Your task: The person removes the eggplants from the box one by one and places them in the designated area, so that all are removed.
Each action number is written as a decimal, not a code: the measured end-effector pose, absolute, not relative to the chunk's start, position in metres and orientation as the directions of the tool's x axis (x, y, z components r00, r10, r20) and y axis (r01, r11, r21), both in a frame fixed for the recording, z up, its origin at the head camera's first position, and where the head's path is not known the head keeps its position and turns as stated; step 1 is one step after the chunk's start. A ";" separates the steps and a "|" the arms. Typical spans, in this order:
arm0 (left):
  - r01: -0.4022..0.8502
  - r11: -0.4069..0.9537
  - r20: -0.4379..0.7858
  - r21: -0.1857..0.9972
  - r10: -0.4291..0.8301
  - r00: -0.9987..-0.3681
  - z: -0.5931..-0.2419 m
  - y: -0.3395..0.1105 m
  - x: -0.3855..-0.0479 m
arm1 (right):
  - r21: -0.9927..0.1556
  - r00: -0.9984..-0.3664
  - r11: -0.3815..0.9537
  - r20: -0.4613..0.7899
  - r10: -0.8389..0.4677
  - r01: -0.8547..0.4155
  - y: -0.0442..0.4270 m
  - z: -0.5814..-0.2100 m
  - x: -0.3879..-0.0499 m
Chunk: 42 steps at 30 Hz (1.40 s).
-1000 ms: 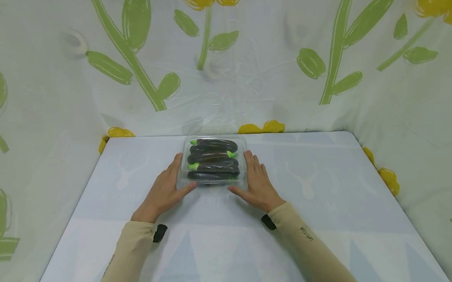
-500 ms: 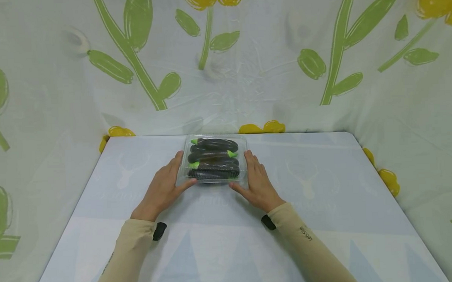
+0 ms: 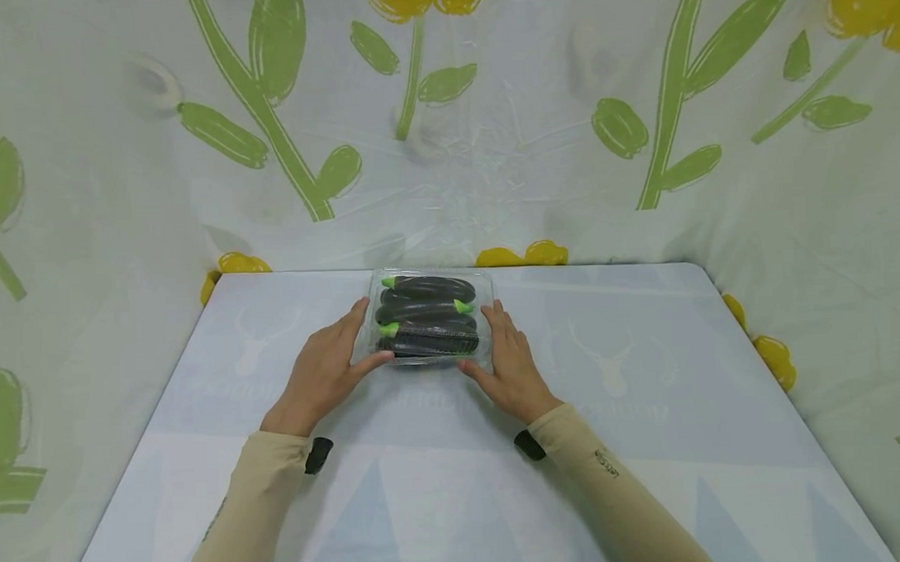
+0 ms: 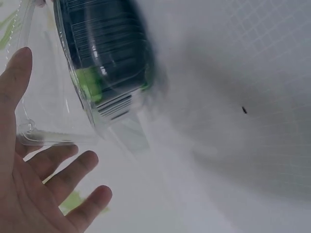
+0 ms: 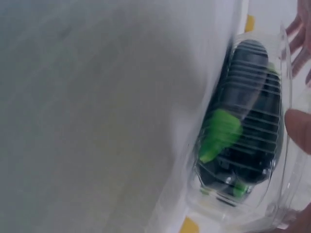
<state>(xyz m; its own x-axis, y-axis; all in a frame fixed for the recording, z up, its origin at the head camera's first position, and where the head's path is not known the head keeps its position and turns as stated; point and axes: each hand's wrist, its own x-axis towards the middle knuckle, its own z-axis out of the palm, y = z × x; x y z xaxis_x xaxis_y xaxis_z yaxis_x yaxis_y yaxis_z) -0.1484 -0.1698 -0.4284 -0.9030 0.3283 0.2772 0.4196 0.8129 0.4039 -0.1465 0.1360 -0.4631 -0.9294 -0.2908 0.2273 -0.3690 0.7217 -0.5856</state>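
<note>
A clear plastic clamshell box (image 3: 484, 300) holds several dark eggplants (image 3: 421, 312) with bright green caps. It is near the back edge of the table. My left hand (image 3: 322, 372) touches its left side, thumb at the front corner and fingers fairly straight. Opposite it, my right hand (image 3: 514, 370) presses the right side, its thumb also near the front edge. In the left wrist view, the spread fingers (image 4: 73, 174) meet the clear wall. The right wrist view shows a thumb (image 5: 301, 130) beside the box; most of that hand is cut off. Whether the box is off the table is unclear.
A pale cloth with grey-blue triangles and deer heads covers the table (image 3: 613, 474). Behind it and at both sides hangs a white curtain (image 3: 505, 147) printed with green leaves and yellow flowers, close to the table's back edge.
The box has shifted very slightly right and tilted a little, so more of its ridged front shows. Both hands stay at its sides; the right one has moved slightly inward.
</note>
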 end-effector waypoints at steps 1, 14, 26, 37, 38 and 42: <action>0.419 0.815 0.278 0.401 0.328 -0.903 -0.427 -0.169 -0.148 | -0.594 -0.931 0.717 0.226 -0.286 -0.365 0.135 -0.462 -0.146; 0.392 0.806 0.246 0.444 0.311 -0.918 -0.431 -0.169 -0.150 | -0.404 -0.894 0.802 0.279 -0.350 -0.440 0.139 -0.454 -0.149; 0.419 0.795 0.283 0.440 0.320 -0.904 -0.436 -0.170 -0.153 | -0.174 -0.816 0.819 0.328 -0.475 -0.547 0.144 -0.452 -0.154; 0.431 0.794 0.318 0.430 0.313 -0.895 -0.439 -0.169 -0.153 | -0.081 -0.762 0.801 0.377 -0.527 -0.593 0.145 -0.456 -0.154; 0.430 0.795 0.315 0.429 0.314 -0.896 -0.439 -0.169 -0.153 | -0.064 -0.753 0.799 0.386 -0.533 -0.598 0.145 -0.457 -0.154; 0.428 0.800 0.305 0.421 0.319 -0.897 -0.439 -0.168 -0.152 | -0.002 -0.703 0.783 0.440 -0.558 -0.622 0.146 -0.459 -0.155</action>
<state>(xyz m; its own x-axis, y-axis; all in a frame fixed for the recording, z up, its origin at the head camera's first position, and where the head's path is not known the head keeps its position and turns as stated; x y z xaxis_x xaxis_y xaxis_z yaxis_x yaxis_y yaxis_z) -0.1521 -0.1682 -0.4387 -0.8972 0.3193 0.3052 0.4279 0.7998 0.4210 -0.1549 0.1463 -0.4593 -0.7035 -0.5579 0.4404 -0.6223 0.7828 -0.0024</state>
